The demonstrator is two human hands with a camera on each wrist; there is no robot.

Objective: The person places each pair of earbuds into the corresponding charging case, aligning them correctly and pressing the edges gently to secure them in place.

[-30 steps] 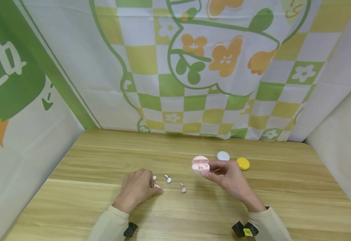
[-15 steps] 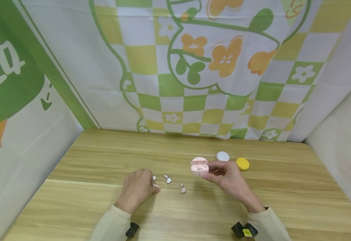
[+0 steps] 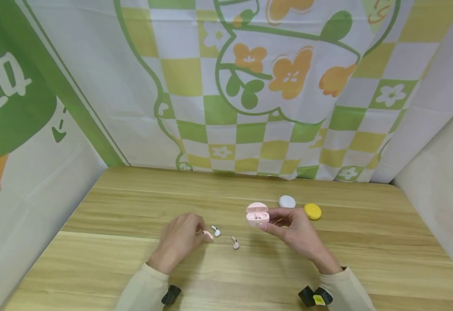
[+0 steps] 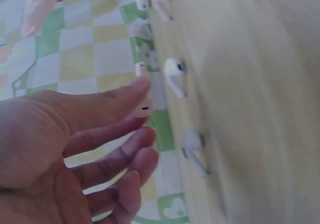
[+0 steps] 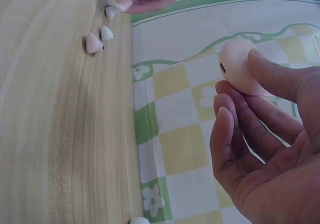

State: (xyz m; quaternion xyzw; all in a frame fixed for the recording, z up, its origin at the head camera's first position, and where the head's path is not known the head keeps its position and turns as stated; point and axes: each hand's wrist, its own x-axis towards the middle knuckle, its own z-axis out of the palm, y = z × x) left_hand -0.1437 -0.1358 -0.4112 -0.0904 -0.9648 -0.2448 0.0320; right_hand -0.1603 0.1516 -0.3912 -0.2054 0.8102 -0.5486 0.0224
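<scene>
My left hand (image 3: 202,234) pinches a pink earbud (image 3: 208,235) between thumb and fingers just above the wooden table (image 3: 133,207); the left wrist view shows that pink earbud (image 4: 142,104) at the thumb tip. A white earbud (image 3: 216,231) and a second pink earbud (image 3: 235,243) lie just to its right. Another white earbud (image 4: 192,148) lies close under my fingers. My right hand (image 3: 266,220) holds an open pink earbud case (image 3: 257,214) above the table, lid up. In the right wrist view the pink case (image 5: 239,66) sits between thumb and fingertips.
A shut white case (image 3: 287,201) and a shut yellow case (image 3: 312,211) lie on the table behind my right hand. A green, yellow and white checked cloth (image 3: 249,86) hangs along the back, with pale walls at both sides.
My left hand has picked the pink earbud up off the table and shifted a little right, towards the other earbuds. The right hand with the case has barely moved.
</scene>
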